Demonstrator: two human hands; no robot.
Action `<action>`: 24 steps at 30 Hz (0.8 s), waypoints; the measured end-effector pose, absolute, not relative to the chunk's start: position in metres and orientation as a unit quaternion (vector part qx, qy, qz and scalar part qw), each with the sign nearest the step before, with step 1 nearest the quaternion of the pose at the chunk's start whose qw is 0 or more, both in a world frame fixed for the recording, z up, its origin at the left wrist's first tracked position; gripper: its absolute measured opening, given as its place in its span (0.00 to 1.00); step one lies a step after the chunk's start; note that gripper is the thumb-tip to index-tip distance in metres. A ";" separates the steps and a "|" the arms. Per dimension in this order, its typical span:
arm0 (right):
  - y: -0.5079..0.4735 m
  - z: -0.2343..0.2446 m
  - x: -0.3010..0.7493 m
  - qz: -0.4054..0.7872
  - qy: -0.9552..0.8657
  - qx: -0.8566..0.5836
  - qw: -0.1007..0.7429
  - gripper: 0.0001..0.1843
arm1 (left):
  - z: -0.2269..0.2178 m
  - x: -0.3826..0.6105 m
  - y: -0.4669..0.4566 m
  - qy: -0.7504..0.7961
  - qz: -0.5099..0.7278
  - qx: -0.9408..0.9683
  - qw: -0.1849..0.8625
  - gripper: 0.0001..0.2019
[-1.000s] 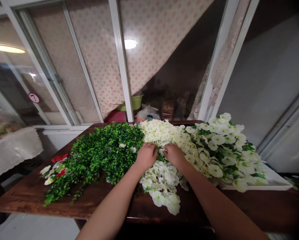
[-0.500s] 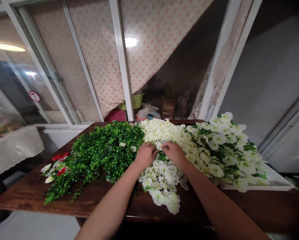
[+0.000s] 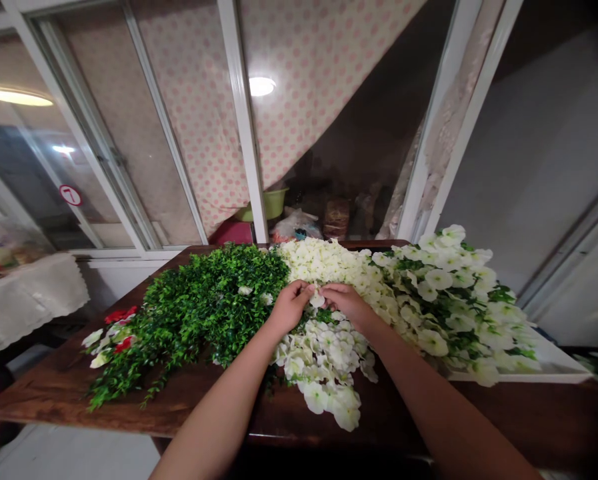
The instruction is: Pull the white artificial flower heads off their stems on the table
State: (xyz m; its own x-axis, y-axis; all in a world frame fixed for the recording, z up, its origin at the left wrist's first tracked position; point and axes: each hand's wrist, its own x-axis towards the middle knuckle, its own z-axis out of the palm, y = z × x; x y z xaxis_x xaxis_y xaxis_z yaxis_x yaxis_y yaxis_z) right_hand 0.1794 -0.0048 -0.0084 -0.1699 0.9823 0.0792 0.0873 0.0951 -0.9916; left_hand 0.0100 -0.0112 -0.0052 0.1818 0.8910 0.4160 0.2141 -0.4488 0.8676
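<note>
Between the grips: a small white artificial blossom (image 3: 317,300) sits just under the fingertips, its thin petals ruffled and pale.
Left grip (image 3: 291,308): fingers curled inward, tips reaching toward the blossom; whether they clench a stem cannot be told.
Right grip (image 3: 347,307): fingers bent toward the left grip, tips almost meeting it; what they hold, if anything, is hidden.
Just below the grips: a loose heap of large white artificial flowers (image 3: 323,360), creamy and crumpled, spreads toward the near edge of the surface.
Beyond the grips: a dense bank of small cream flowers (image 3: 323,261) packs closely together.
Right of the grips: broad white flowers with green leaves (image 3: 443,313) lie over a white tray (image 3: 543,368).
Left of the grips: a thick artificial green leafy vine (image 3: 213,307) lies just beside the left grip, with red flowers (image 3: 119,327) at its far end.
Under it all: a dark wooden surface (image 3: 43,403).
Far past the grips: a pink-dotted curtain (image 3: 299,100) hangs behind a white window frame (image 3: 241,113).
</note>
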 end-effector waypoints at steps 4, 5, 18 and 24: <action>-0.006 -0.008 0.174 0.456 -0.600 -0.461 0.469 0.14 | -0.007 0.011 -0.013 0.398 0.477 0.710 0.333 0.19; -0.006 -0.009 0.173 0.453 -0.598 -0.460 0.475 0.15 | -0.007 0.012 -0.013 0.400 0.474 0.711 0.331 0.19; -0.007 -0.009 0.171 0.492 -0.555 -0.442 0.504 0.13 | -0.007 0.010 -0.009 0.397 0.493 0.681 0.368 0.21; -0.013 -0.003 0.170 0.537 -0.544 -0.413 0.495 0.13 | -0.009 0.009 -0.008 0.398 0.496 0.682 0.361 0.19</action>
State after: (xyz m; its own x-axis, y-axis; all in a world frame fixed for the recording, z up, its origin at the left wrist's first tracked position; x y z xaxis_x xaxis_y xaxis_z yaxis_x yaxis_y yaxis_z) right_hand 0.1697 -0.0129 -0.0034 -0.1688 0.9811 0.0950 -0.0817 0.0821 -0.9933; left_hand 0.0088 -0.0079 -0.0087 0.1905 0.9011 0.3896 0.1843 -0.4226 0.8874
